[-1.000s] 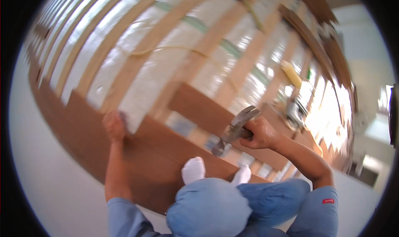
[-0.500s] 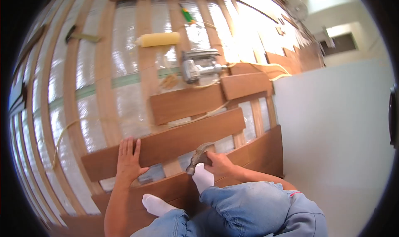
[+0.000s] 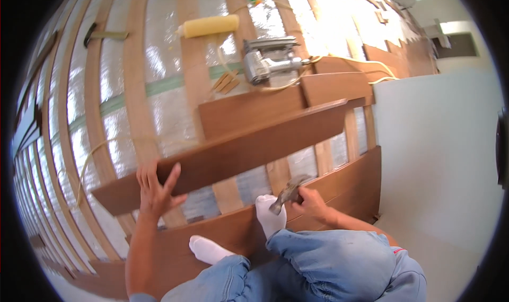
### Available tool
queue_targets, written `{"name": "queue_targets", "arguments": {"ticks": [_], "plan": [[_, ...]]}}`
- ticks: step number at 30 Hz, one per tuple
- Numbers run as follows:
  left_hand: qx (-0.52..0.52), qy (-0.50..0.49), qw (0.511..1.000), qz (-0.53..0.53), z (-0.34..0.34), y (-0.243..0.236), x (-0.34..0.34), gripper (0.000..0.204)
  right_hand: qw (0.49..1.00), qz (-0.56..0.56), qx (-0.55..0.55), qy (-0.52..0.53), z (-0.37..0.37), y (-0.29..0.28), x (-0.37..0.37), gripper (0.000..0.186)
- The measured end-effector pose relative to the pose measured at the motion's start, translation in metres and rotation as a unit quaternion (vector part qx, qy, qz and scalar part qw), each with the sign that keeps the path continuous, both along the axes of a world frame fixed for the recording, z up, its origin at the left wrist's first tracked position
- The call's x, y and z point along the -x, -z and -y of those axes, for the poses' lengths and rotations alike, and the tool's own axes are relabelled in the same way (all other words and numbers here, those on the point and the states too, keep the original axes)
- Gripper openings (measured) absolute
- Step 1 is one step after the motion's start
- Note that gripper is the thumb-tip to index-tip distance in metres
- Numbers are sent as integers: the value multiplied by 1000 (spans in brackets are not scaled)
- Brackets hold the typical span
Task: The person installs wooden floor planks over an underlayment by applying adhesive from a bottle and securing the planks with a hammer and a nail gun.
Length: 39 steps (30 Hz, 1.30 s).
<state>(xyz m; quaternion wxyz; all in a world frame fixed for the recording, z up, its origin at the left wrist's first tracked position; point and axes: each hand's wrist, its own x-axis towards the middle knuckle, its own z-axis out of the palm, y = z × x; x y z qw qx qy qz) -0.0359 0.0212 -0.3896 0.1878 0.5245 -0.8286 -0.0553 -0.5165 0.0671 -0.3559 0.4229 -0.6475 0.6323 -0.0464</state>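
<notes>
A long brown floorboard point(image 3: 238, 152) lies slantwise across the wooden joists in front of me, its broad face tilted up toward me. My left hand point(image 3: 158, 191) grips it near its left end, fingers at the far edge and thumb spread on the near side. In my right hand point(image 3: 314, 204) is a claw hammer point(image 3: 289, 195), held close to its metal head above my white-socked foot. Most of the hammer's handle is hidden by the hand. Laid floorboards point(image 3: 339, 188) run under my feet, with a gap showing joists between them and the tilted board.
Beyond the board are two loose planks point(image 3: 252, 111), a nail gun point(image 3: 273, 61) with a pale hose, small wood pieces point(image 3: 226, 82), and a yellow tube point(image 3: 209, 26). Another hammer point(image 3: 106, 35) rests on the joists at far left. A pale wall point(image 3: 435, 153) stands at right.
The floorboard has tipped up, its far edge rising, and reaches farther right. My left hand has gone from lying on it to gripping it. The hammer stays in my right hand.
</notes>
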Motion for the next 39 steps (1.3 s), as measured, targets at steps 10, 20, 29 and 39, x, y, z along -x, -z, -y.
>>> {"name": "queue_targets", "arguments": {"ticks": [10, 20, 29, 39], "plan": [[-79, -39, 996, 8, 100, 23, -38, 113, 948, -141, 8, -286, 112, 34, -55, 26], [19, -115, 993, 23, 54, 42, -36, 80, 869, -191, -36, -455, 120, 50, -103, 27], [-96, -249, 953, -142, -174, 65, -29, 10, 858, -205, -44, -469, 113, 57, -107, 26], [-140, -287, 936, -149, -204, 69, -11, 27, 836, -223, -22, -500, 108, 52, -111, 19]]}}
